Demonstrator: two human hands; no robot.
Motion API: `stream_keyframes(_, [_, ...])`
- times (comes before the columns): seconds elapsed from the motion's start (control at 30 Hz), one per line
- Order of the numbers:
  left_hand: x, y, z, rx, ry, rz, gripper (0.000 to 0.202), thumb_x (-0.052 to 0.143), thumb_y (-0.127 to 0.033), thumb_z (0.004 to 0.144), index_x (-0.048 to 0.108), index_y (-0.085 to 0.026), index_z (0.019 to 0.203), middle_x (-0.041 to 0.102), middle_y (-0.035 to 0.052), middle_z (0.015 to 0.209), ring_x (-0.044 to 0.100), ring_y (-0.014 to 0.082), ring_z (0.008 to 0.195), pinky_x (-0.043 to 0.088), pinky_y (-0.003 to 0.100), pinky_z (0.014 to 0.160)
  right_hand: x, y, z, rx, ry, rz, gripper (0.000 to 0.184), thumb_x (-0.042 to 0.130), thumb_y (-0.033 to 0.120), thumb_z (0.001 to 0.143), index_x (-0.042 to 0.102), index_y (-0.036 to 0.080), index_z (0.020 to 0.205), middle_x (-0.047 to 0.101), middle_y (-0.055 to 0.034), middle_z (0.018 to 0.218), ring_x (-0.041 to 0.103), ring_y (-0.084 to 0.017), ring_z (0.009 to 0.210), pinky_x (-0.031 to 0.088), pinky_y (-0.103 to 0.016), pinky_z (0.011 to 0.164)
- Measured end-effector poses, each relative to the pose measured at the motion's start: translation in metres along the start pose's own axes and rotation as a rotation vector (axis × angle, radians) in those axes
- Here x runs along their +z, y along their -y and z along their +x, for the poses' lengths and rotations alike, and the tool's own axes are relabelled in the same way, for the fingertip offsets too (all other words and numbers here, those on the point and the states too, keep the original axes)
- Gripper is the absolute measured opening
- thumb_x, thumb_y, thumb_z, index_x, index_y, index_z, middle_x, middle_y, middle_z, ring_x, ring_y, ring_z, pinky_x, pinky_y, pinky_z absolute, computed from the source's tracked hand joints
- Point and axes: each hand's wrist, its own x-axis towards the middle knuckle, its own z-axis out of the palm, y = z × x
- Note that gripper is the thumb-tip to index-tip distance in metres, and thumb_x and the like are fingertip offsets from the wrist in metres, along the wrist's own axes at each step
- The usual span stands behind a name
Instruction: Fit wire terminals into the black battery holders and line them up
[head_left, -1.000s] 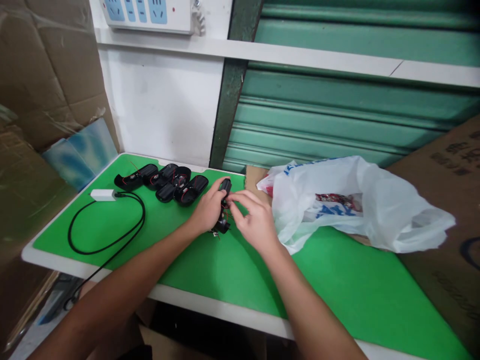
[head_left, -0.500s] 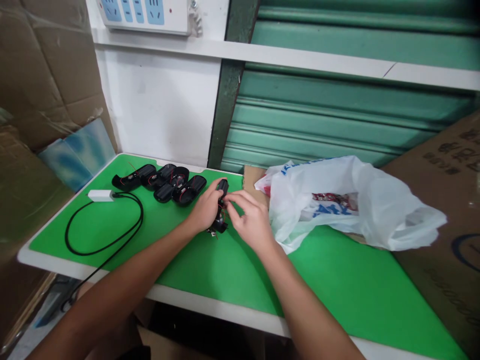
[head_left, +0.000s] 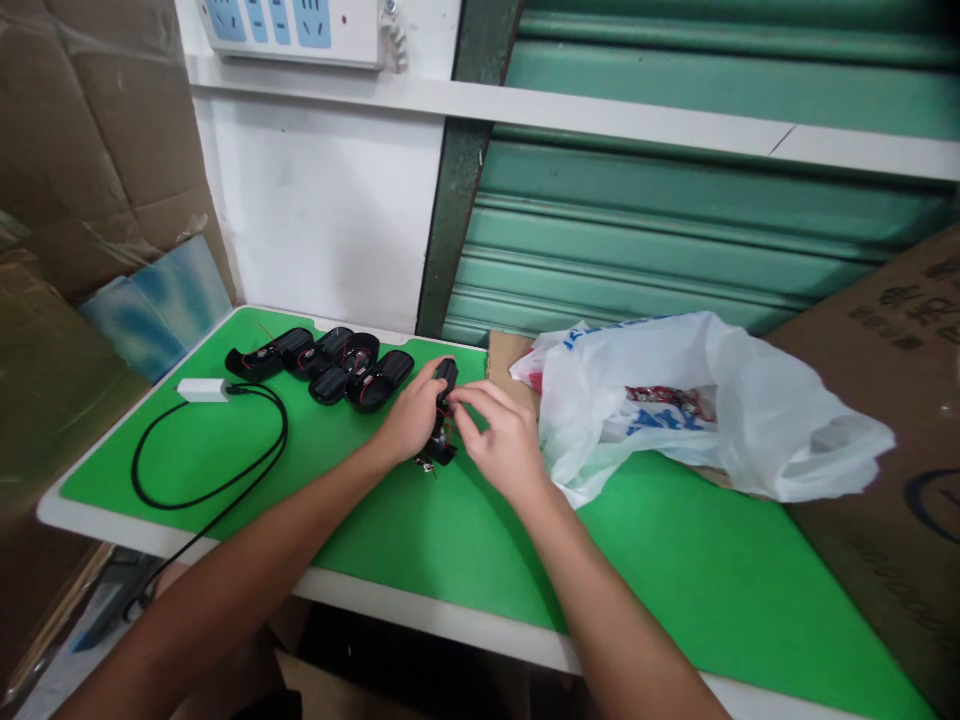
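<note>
My left hand (head_left: 412,415) is closed around a black plastic casing (head_left: 442,445) with thin red wires, held over the green table mat (head_left: 480,560). A small metallic part dangles at the casing's lower end. From the other side, my right hand (head_left: 499,430) pinches at the casing's middle with thumb and forefinger; what lies between those fingertips is too small to make out. Several similar open black casings (head_left: 367,375) with red wires lie in a row behind and left of my hands.
A white adapter block (head_left: 202,390) with a looped black cable (head_left: 283,440) lies at the left. To the right sits a white plastic bag (head_left: 630,360) with red-patterned contents. Cardboard boxes (head_left: 885,400) flank the table; a green shutter (head_left: 675,210) stands behind.
My hands and the casing stay almost in place. The whole view has shifted very slightly; nothing else has visibly moved.
</note>
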Motion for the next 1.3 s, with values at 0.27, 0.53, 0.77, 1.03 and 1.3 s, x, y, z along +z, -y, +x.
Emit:
stream_keyframes(0.27, [0.002, 0.008, 0.004, -0.014, -0.030, -0.046, 0.051, 0.040, -0.025, 0.091, 0.064, -0.012, 0.134, 0.060, 0.0120, 0.152, 0.049, 0.0237, 0.146, 0.030, 0.036, 0.127, 0.001, 0.000, 0.000, 0.012, -0.009, 0.006, 0.016, 0.058, 0.017, 0.099, 0.073, 0.023, 0.098, 0.076, -0.0065, 0.098, 0.073, -0.020, 0.087, 0.057, -0.031, 0.078])
stream_keyframes(0.53, [0.001, 0.008, 0.004, -0.015, -0.031, -0.046, 0.050, 0.040, -0.025, 0.091, 0.063, -0.012, 0.133, 0.063, 0.0123, 0.149, 0.050, 0.0236, 0.145, 0.030, 0.037, 0.127, 0.002, 0.000, 0.000, 0.038, -0.007, 0.024, 0.016, 0.058, 0.019, 0.098, 0.073, 0.023, 0.098, 0.076, -0.0062, 0.098, 0.073, -0.020, 0.087, 0.057, -0.032, 0.079])
stream_keyframes(0.77, [0.002, 0.006, 0.003, -0.009, -0.025, -0.037, 0.051, 0.039, -0.027, 0.091, 0.062, -0.011, 0.134, 0.062, 0.0129, 0.148, 0.049, 0.0245, 0.146, 0.031, 0.037, 0.126, 0.002, 0.001, -0.001, 0.034, 0.004, -0.006, 0.017, 0.056, 0.017, 0.099, 0.073, 0.023, 0.100, 0.076, -0.0071, 0.100, 0.073, -0.021, 0.088, 0.057, -0.032, 0.079])
stream_keyframes(1.03, [0.002, 0.011, 0.005, -0.006, -0.032, -0.051, 0.049, 0.039, -0.025, 0.092, 0.064, -0.012, 0.132, 0.062, 0.0121, 0.150, 0.051, 0.0244, 0.144, 0.031, 0.038, 0.126, 0.003, 0.001, -0.002, 0.011, 0.015, -0.049, 0.018, 0.056, 0.018, 0.100, 0.073, 0.023, 0.101, 0.076, -0.0070, 0.101, 0.073, -0.020, 0.089, 0.057, -0.032, 0.079])
stream_keyframes(1.3, [0.003, 0.010, 0.004, -0.019, -0.020, -0.040, 0.054, 0.038, -0.026, 0.092, 0.060, -0.009, 0.138, 0.060, 0.0142, 0.152, 0.050, 0.0234, 0.146, 0.030, 0.036, 0.126, 0.003, -0.001, -0.002, -0.016, 0.012, -0.063, 0.019, 0.056, 0.015, 0.099, 0.073, 0.022, 0.102, 0.076, -0.0071, 0.100, 0.073, -0.020, 0.088, 0.057, -0.032, 0.078])
